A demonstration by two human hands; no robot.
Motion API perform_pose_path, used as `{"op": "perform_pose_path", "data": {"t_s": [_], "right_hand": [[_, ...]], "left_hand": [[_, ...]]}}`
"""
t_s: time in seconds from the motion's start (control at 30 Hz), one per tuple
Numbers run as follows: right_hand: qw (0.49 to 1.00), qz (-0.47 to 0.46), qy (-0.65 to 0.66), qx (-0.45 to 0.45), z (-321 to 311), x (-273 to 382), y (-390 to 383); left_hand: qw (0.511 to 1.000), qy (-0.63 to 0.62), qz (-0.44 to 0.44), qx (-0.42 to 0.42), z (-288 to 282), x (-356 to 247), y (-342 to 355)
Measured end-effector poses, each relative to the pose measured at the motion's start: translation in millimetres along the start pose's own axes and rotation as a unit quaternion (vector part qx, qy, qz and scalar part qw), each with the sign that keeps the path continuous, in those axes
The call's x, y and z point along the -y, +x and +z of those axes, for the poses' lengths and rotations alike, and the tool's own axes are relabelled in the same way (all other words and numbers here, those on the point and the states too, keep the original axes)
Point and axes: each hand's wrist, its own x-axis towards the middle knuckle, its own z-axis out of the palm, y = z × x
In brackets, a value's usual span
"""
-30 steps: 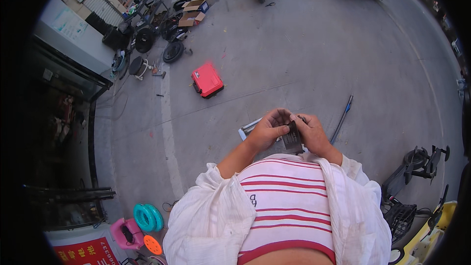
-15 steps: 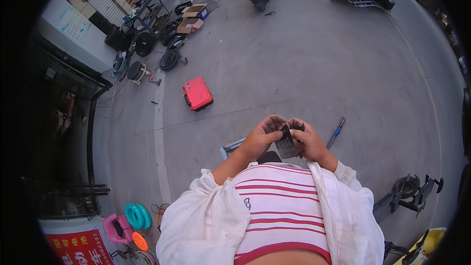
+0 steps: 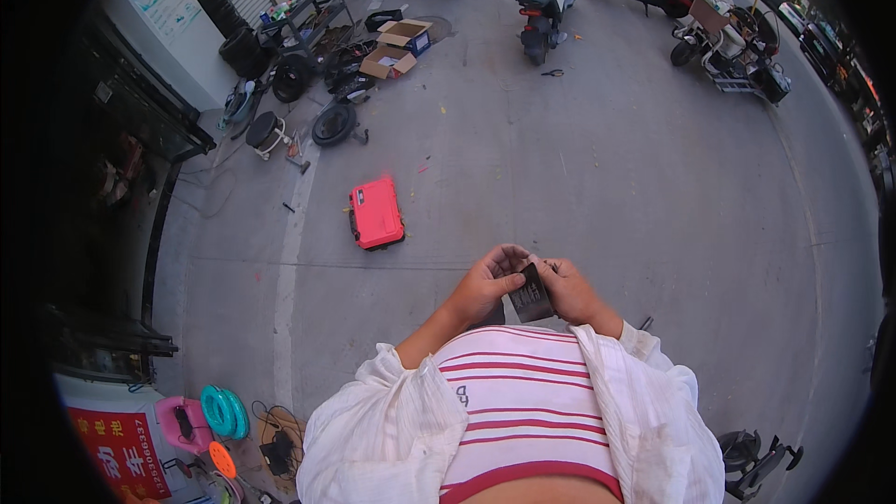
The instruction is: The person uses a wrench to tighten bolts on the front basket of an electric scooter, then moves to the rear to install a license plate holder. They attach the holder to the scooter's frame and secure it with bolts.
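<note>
Both my hands are together in front of my striped top, at the lower middle of the view. Between them is a small flat dark packet with pale print on its face. My left hand is closed on its left edge, thumb lying over the front. My right hand is closed at the upper right edge, its fingers curled and partly hidden behind the packet. Dark soiling marks the fingers. A red hard case lies on the pavement ahead, left of my hands.
Scooters stand at the far side, with a cargo trike further right. Open cardboard boxes, a loose wheel and a round stool sit far left. Teal rings lie near left; a dark rod end shows right of my hand.
The view has tilted up, so the scene sits lower and more scooters show. My hands keep hold of the packet, and my right fingers have drawn in closer to its edge.
</note>
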Motion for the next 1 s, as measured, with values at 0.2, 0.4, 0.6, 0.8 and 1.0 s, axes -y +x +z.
{"op": "perform_pose_path", "data": {"t_s": [0.2,0.4,0.6,0.8,1.0], "right_hand": [[0.995,-0.066,-0.055,0.052,21,111,155],[0.995,-0.046,0.011,0.087,28,146,287],[0.990,-0.022,-0.025,0.135,45,183,396],[0.977,0.017,-0.026,0.211,59,217,529],[0.957,0.035,-0.020,0.288,86,289,656]], "left_hand": [[0.998,0.033,0.038,-0.026,-93,-118,97],[0.991,0.090,0.073,-0.068,-154,-200,162],[0.982,0.113,0.089,-0.124,-217,-250,204],[0.970,0.130,0.117,-0.171,-301,-310,260],[0.955,0.139,0.138,-0.224,-374,-391,320]]}}
